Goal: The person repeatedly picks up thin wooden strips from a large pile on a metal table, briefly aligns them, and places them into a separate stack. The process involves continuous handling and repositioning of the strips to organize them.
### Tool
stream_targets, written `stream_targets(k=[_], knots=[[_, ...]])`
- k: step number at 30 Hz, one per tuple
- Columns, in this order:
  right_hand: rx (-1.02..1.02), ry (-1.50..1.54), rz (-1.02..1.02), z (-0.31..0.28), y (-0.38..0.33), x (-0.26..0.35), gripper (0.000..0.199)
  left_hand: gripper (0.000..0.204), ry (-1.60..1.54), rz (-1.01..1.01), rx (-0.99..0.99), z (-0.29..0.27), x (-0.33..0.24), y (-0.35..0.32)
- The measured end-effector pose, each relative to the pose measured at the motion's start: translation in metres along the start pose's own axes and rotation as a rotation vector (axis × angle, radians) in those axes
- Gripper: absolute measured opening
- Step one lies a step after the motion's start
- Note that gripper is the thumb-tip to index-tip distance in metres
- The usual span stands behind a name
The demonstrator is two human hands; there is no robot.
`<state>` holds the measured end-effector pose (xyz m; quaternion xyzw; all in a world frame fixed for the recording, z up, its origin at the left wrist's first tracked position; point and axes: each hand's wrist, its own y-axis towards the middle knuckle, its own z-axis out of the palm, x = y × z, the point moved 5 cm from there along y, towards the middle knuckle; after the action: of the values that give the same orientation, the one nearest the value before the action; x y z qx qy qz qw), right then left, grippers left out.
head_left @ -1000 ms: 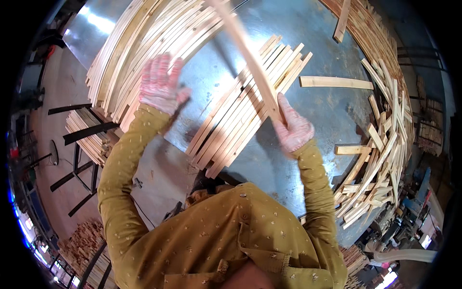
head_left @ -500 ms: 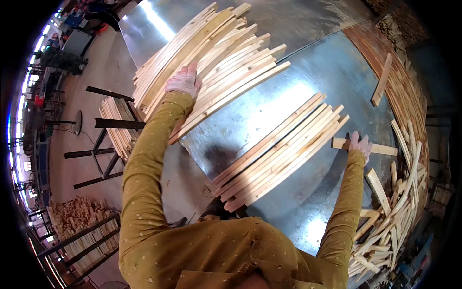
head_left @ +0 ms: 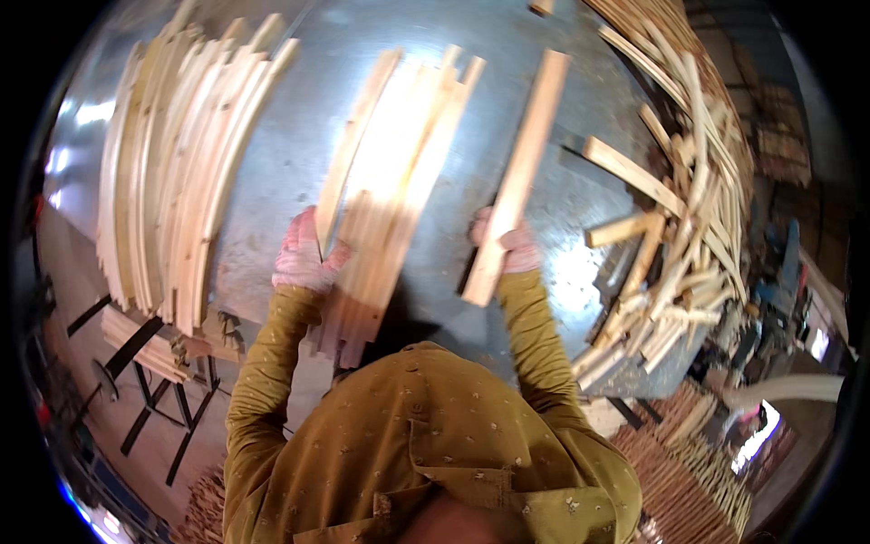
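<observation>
The right hand (head_left: 509, 247) gripped a long, flat, pale wooden slat (head_left: 518, 177) near its lower end, lifting it off the grey metal tabletop (head_left: 299, 136), seemingly to add it. The left hand (head_left: 304, 258) pinched one strip of the pale slat bundle (head_left: 390, 181), apparently steadying it.

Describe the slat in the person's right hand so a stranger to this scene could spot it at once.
Start at the grey metal table. Right of the flat bundle of slats at its middle, the right hand grips one pale wooden slat. It alone is single, straight and apart from any stack.
</observation>
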<state>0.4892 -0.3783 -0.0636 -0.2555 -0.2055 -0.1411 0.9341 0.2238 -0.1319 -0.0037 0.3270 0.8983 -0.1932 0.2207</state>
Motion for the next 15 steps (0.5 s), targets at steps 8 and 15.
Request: stream_targets(k=[8,15], knots=[[-0.13,0.244,0.031,0.022,-0.056,-0.08,0.059,0.078,0.101,-0.229,0.062,-0.001,-0.04,-0.001],[-0.097,-1.065,-0.012,0.075,-0.082,-0.03,0.051,0.075,-1.291,-0.251,0.362,0.051,-0.139,-0.073]])
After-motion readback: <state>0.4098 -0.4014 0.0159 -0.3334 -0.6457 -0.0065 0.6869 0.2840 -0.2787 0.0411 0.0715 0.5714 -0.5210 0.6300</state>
